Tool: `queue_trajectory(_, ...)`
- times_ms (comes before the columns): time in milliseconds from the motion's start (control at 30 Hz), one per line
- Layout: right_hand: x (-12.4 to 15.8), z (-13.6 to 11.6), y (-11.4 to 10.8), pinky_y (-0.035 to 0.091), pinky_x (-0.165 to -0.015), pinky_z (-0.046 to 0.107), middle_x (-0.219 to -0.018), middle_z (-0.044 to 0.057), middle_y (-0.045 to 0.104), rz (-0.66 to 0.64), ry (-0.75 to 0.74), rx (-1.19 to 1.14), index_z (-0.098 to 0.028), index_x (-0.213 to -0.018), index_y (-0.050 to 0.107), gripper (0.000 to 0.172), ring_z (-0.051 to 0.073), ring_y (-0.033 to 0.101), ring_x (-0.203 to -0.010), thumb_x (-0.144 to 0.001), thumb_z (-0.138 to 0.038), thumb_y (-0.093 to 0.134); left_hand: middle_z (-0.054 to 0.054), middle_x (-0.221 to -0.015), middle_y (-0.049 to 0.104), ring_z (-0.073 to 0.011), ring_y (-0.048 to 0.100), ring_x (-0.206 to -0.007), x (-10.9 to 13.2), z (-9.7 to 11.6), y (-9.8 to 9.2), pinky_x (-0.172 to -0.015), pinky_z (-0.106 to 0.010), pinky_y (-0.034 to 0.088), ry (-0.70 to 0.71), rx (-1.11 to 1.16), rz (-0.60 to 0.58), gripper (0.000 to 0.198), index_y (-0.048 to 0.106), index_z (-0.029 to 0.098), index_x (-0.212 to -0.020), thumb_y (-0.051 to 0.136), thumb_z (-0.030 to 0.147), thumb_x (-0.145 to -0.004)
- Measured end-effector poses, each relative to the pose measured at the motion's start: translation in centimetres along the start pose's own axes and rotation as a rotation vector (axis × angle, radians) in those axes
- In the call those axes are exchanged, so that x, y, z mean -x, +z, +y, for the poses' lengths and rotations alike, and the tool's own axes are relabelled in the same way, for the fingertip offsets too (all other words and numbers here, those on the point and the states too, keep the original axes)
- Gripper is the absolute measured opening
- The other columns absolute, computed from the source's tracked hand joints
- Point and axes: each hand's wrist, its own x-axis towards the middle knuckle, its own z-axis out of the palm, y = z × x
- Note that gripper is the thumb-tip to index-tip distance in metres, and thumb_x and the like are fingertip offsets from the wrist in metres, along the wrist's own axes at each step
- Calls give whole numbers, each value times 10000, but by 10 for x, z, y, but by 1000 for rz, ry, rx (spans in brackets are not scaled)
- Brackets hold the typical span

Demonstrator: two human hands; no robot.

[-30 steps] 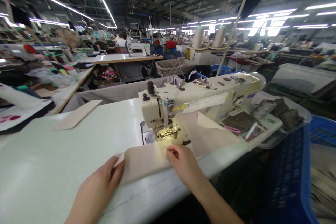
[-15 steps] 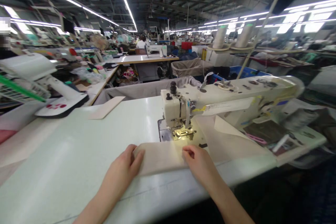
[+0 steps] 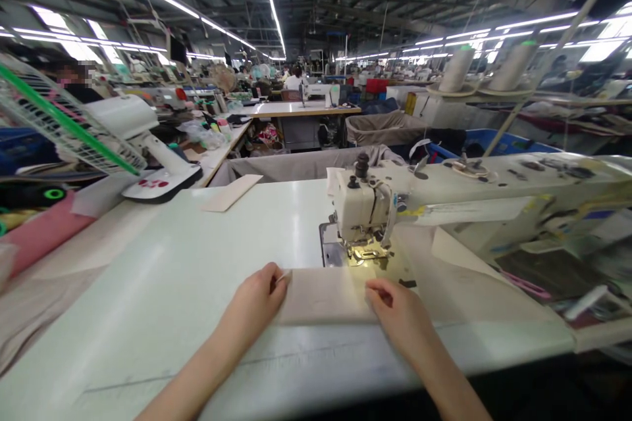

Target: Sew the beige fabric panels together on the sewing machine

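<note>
A beige fabric piece (image 3: 326, 296) lies flat on the pale table in front of the sewing machine (image 3: 363, 210). My left hand (image 3: 261, 293) pinches its left end between thumb and finger, and a bit of the edge sticks up there. At the right, my right hand (image 3: 395, 302) has thumb and forefinger pinched on the same cloth, just below the lit needle plate (image 3: 368, 254). The cloth's far edge lies a little in front of the presser foot, apart from it. A larger beige piece (image 3: 459, 289) spreads to the right under the machine arm.
Another beige strip (image 3: 232, 193) rests at the table's far edge. A white fan (image 3: 133, 138) with a green-rimmed guard stands at left. Pink tweezers (image 3: 526, 284) lie at right. Behind are a fabric-lined bin (image 3: 296, 161) and thread cones (image 3: 457, 70).
The camera view has turned left, so the scene sits farther right. My left hand has shifted its hold at the cloth's left end, where an edge now shows lifted. My right hand keeps its pinch.
</note>
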Motion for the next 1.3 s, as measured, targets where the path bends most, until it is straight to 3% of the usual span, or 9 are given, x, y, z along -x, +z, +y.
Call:
queue_trajectory(100,4,-3,-2,522,-725,331,-843,57,722,31,-99,145,-217,-906,736,212,231,677,-762,-891,-254,527,-89,-948,715,-232,668,-796,5,1,3,-665,-319,456,41,-128,82,234,605,188,-958,394,282,-1000)
queue_trajectory(200,6,-6,-8,515,-823,378,-977,84,687,91,-329,334,-222,-884,692,136,268,653,-940,-887,-177,564,-139,-1293,645,-299,637,-1093,5,-6,6,-837,-400,505,305,-280,253,312,623,204,-1202,413,185,-971)
queue_trajectory(267,5,-6,-14,474,-959,422,-1097,87,674,90,-490,378,-224,-904,668,129,274,613,-1072,-891,-134,576,-109,-1320,644,-296,606,-1158,0,-13,6,-926,-422,496,569,-316,209,366,652,243,-1208,430,121,-945)
queue_trajectory(333,2,-5,-18,394,-1071,464,-1129,67,677,61,-569,370,-227,-934,654,140,253,598,-1102,-907,-112,578,-84,-1204,697,-267,636,-1058,-6,-16,4,-871,-383,519,705,-317,96,360,684,251,-1163,438,107,-942)
queue_trajectory(467,3,-5,-17,278,-1152,519,-1074,39,692,45,-517,348,-227,-963,649,82,239,604,-1079,-918,-159,645,-109,-1066,719,-265,645,-947,-18,0,-3,-765,-350,528,576,-356,13,282,707,195,-1063,445,161,-967)
queue_trajectory(600,13,-12,-8,235,-1173,529,-1074,36,688,72,-493,333,-226,-1003,661,119,248,593,-1097,-899,-230,719,-146,-1192,691,-293,629,-1110,-36,32,0,-923,-405,515,493,-290,57,331,636,174,-1218,444,354,-1016)
queue_trajectory(733,22,-17,-2,217,-1178,551,-1161,38,673,72,-503,337,-262,-1087,663,191,270,556,-1192,-907,-272,727,-156,-1488,527,-354,425,-1412,-70,50,12,-1119,-596,353,534,-257,39,445,522,208,-1391,441,431,-1015)
queue_trajectory(833,22,-17,0,218,-1184,556,-1203,49,674,60,-487,346,-248,-1136,643,224,268,555,-1219,-922,-271,705,-118,-1499,526,-345,402,-1433,-96,54,16,-1157,-672,240,634,-199,-13,451,510,262,-1413,445,443,-1005)
queue_trajectory(1300,8,-15,6,187,-1199,583,-1221,57,689,84,-463,299,-251,-1140,652,204,276,548,-1233,-947,-314,675,-53,-1428,602,-269,460,-1368,-133,52,10,-1178,-479,317,802,-115,-25,386,628,278,-1321,534,410,-971)
